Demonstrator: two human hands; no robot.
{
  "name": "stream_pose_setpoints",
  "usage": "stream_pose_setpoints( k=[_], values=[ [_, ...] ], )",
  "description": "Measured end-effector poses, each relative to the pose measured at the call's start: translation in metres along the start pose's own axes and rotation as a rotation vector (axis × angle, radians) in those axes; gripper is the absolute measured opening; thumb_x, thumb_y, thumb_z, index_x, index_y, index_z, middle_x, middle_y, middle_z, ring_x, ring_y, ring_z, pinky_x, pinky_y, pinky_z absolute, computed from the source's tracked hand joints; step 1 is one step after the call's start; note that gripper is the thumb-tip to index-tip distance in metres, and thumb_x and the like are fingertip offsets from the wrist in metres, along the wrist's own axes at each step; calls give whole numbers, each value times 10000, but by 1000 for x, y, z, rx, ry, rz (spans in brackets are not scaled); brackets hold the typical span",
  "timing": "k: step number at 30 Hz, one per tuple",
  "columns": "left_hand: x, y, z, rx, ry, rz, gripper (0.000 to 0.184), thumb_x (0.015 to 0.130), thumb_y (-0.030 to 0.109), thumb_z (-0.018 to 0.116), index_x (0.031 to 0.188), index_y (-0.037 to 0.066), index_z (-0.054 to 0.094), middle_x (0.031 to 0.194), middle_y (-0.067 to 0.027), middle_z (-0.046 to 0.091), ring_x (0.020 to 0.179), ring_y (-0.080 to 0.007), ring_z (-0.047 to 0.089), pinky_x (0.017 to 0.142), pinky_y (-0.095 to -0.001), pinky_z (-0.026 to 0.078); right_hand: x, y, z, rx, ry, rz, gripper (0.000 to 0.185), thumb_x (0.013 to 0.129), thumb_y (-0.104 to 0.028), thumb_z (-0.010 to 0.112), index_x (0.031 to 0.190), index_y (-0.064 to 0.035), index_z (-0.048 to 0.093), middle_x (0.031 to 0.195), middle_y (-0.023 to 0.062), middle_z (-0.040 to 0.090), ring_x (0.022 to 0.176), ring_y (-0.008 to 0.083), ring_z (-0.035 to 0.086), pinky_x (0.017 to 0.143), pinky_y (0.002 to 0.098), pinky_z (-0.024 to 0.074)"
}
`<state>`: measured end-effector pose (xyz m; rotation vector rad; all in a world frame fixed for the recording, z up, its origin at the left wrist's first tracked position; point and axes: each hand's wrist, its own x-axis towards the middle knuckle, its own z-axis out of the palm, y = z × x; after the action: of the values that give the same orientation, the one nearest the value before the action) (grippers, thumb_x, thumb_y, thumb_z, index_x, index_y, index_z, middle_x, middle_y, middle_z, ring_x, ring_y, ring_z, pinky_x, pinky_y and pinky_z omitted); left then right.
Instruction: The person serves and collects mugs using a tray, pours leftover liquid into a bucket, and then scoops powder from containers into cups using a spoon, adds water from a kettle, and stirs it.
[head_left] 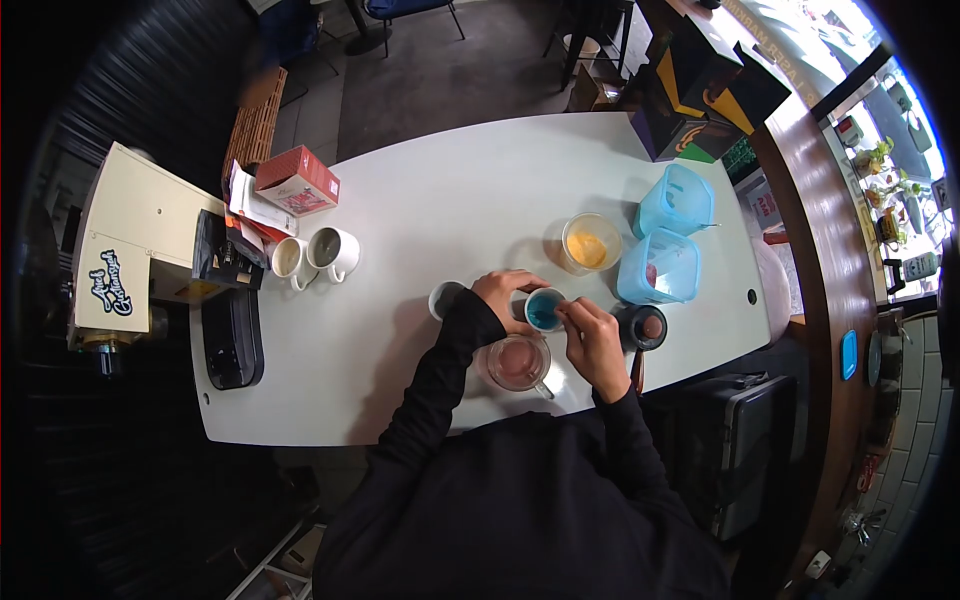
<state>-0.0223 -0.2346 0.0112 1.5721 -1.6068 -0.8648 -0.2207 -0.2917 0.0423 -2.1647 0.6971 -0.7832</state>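
My left hand [500, 298] is curled round the side of a small white cup [543, 310] with blue contents. Over the cup's right rim, my right hand [594, 340] is pinched on something thin that I cannot make out. A second pale cup [445, 300] stands partly behind my left wrist. Just below the hands is a clear glass jug [517, 362] with pinkish-brown contents. Beyond them sits a clear tub [590, 243] of yellow-orange powder. To the right of my right hand is a black round container [642, 327] with a brown top.
Two light-blue containers [660, 268] stand on the right of the white table [430, 190]. Two white mugs [333, 252], a red box [298, 182], papers and a black case [234, 338] are on the left. Dark boxes [690, 110] stand at the far right corner.
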Motion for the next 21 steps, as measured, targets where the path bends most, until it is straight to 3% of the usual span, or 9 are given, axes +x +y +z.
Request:
stream_pose_setpoints(
  k=[21],
  values=[
    [-1,8,-2,28,4,-7,580,564,179,865,1102,91,666,1053,-73,690,994,-240,665,878,-355,515,4,-6,3,9,-13,2,64,845,24,600,904,16,624,764,173,573,670,382,587,593,406,454]
  ],
)
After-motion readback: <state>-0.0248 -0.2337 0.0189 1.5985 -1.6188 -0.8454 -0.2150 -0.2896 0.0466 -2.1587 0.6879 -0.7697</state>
